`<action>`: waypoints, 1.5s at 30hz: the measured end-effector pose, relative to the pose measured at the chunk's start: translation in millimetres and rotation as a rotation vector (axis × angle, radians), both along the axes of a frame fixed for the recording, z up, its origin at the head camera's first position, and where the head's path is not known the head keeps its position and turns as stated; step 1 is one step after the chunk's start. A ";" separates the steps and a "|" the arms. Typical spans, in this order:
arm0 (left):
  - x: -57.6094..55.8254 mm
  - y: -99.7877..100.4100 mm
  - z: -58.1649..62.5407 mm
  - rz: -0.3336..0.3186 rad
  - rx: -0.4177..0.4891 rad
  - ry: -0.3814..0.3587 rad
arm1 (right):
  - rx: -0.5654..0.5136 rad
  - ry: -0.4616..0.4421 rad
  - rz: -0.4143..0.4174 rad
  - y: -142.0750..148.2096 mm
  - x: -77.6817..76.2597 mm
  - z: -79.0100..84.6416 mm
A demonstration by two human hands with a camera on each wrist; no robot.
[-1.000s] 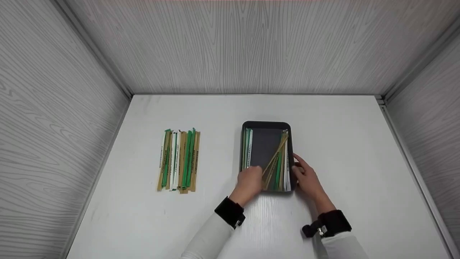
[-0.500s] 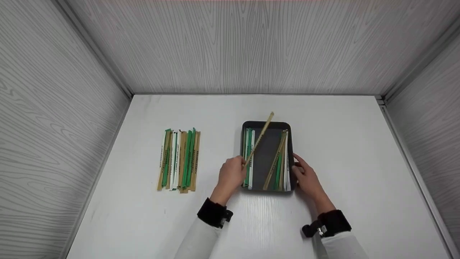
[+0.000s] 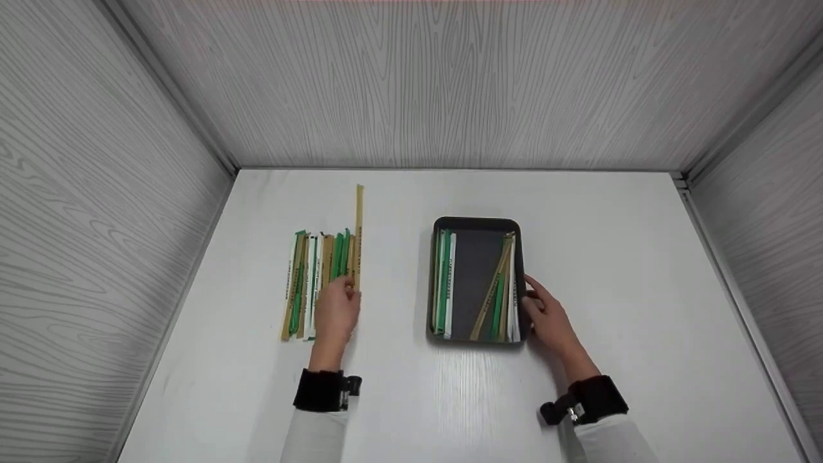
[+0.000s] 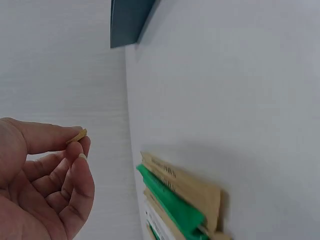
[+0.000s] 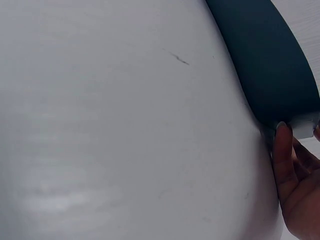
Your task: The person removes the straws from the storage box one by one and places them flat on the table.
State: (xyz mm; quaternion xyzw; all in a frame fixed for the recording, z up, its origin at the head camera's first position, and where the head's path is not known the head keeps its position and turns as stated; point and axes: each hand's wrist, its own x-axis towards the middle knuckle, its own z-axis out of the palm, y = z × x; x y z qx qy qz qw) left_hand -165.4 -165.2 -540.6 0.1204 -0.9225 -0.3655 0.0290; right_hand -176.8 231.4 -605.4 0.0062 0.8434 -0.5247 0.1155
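My left hand pinches a brown paper-wrapped straw between thumb and fingers, over the right side of a row of wrapped straws. The straw's end shows between the fingertips in the left wrist view, with the row below. Green, white and brown wrappers make up that row; the hand covers some of their near ends. My right hand touches the outer right side of a black tray. In the right wrist view its thumb rests by the dark tray wall.
Inside the tray, wrapped straws line the left wall. More wrapped straws lie along the right wall, with a brown one slanting inward. Bare tray floor separates the groups. The white table is enclosed by pale wood-grain panels.
My left hand has lifted a brown straw out of the tray and carried it left to the row, turning it nearly straight. My right hand has stayed at the tray.
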 end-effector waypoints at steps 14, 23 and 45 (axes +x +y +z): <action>23.8 -66.4 -24.6 0.126 -0.051 -0.116 | 0.003 0.018 -0.004 -1.5 0.5 0.0; 26.9 -69.0 -31.2 0.109 -0.054 -0.176 | 0.009 0.012 -0.008 -0.4 0.9 -0.3; 28.8 -66.6 -28.7 0.128 -0.091 -0.156 | -0.038 -0.027 -0.002 0.2 0.9 1.5</action>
